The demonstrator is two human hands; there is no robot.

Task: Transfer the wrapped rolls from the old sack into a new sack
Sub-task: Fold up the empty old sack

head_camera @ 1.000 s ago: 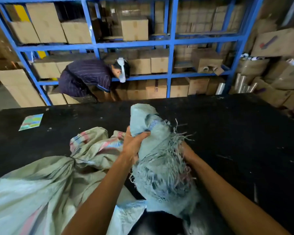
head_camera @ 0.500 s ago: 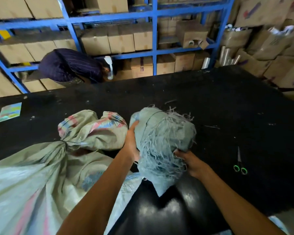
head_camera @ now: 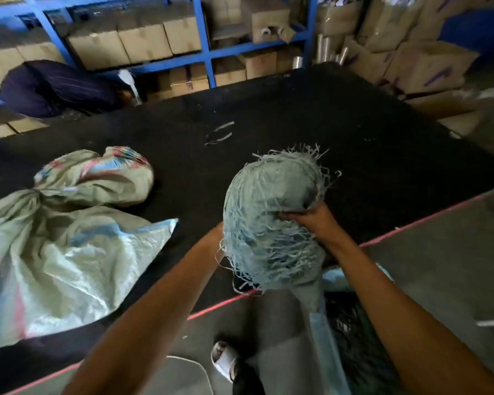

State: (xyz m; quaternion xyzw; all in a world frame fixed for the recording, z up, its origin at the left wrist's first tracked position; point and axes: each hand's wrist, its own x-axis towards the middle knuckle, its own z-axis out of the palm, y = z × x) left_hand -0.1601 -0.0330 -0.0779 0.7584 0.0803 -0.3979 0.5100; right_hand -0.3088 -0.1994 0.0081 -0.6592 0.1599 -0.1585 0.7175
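Observation:
I hold a bunched grey-blue woven sack [head_camera: 271, 201] with long frayed threads above the near edge of the black table [head_camera: 268, 115]. My right hand [head_camera: 304, 219] grips its right side, fingers dug into the fabric. My left hand [head_camera: 216, 233] is at its left side, mostly hidden behind the threads. The sack's tail hangs down to an open light-blue sack [head_camera: 330, 337] by my legs, with something dark and blurred inside. A pale tied sack [head_camera: 69, 238] with pink and blue stripes lies on the table to the left. No rolls show.
A person in a dark striped top [head_camera: 54, 86] bends at the blue shelving [head_camera: 206, 52], which is full of cardboard boxes [head_camera: 143, 41]. More boxes are stacked at the right. Loose threads [head_camera: 220, 134] lie mid-table. My sandalled foot [head_camera: 226, 357] stands on the grey floor beside a white cord.
The frayed sack has moved right and toward me, away from the tied sack and out over the table's near edge. My view has swung down and right; the scissors are out of frame.

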